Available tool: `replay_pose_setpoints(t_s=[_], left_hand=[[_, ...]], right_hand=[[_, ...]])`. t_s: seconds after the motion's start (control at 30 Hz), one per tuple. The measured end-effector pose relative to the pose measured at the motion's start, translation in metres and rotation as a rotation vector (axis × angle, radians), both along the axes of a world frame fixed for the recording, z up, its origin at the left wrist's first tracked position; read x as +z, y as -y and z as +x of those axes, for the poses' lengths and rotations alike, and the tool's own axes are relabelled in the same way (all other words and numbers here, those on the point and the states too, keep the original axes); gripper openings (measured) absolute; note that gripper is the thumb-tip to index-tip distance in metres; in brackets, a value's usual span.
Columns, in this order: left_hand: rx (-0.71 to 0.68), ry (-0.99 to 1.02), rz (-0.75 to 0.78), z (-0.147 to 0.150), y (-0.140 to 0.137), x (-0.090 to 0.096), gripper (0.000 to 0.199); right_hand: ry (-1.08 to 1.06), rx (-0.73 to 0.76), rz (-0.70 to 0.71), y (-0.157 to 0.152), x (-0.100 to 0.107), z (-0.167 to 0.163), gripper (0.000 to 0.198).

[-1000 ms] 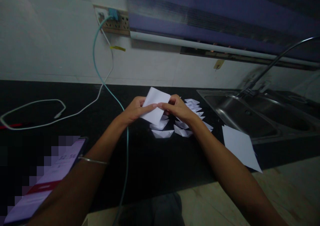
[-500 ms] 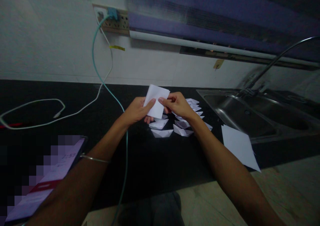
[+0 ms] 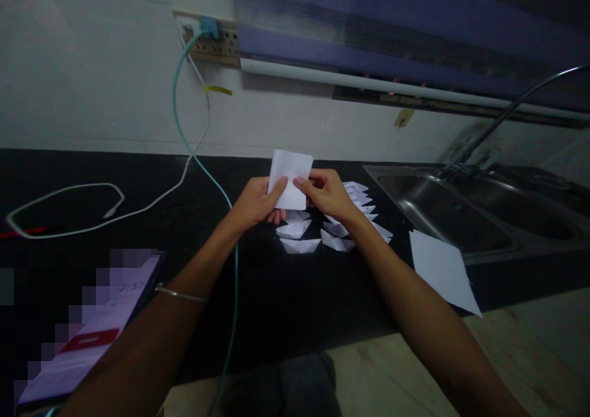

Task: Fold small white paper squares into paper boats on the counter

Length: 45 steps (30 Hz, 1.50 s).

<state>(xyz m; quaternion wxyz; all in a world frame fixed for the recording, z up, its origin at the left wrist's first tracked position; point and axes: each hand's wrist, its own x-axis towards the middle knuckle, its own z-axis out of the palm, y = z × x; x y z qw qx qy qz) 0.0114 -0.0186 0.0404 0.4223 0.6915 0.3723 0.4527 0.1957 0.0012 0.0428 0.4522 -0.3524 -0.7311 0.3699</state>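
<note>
White folded paper point(image 3: 290, 194) is hovering over the dark counter point(image 3: 313, 306); the left hand point(image 3: 257, 202) is pinching its left edge, thumb on top, while the right hand point(image 3: 328, 193) is grasping the right edge. Paper boats point(image 3: 299, 246) are sitting below, plain sheets point(image 3: 443, 271) lying beside the sink point(image 3: 426, 203).

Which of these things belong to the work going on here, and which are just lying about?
Likely part of the work:
folded paper, held by left hand and right hand
paper boats
flat paper

Likely just lying about:
white cable
green cable
lit screen
</note>
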Motion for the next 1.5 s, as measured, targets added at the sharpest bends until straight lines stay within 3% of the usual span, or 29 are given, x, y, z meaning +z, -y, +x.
replay_pose_setpoints(t_s=[0.23,0.53,0.93,1.13,1.27,1.5], left_hand=[[-0.013,-0.087,-0.026,-0.008,-0.002,0.000,0.058],[-0.040,-0.049,0.069,-0.005,-0.007,-0.012,0.047],[0.036,-0.151,0.101,-0.004,-0.005,-0.013,0.066],[0.059,-0.064,0.058,-0.007,-0.010,-0.019,0.051],[0.073,-0.038,0.054,-0.007,-0.014,-0.025,0.050],[0.114,-0.015,0.230,-0.006,-0.016,-0.020,0.047]], right_hand=[[-0.126,-0.057,0.005,-0.007,0.003,0.008,0.037],[-0.026,-0.012,0.010,-0.012,-0.002,0.011,0.042],[0.047,0.022,0.058,-0.010,0.000,0.012,0.040],[0.074,0.068,0.036,-0.008,-0.001,0.012,0.039],[0.098,0.081,0.036,-0.007,0.000,0.012,0.038],[0.121,0.149,-0.015,-0.007,0.000,0.012,0.037]])
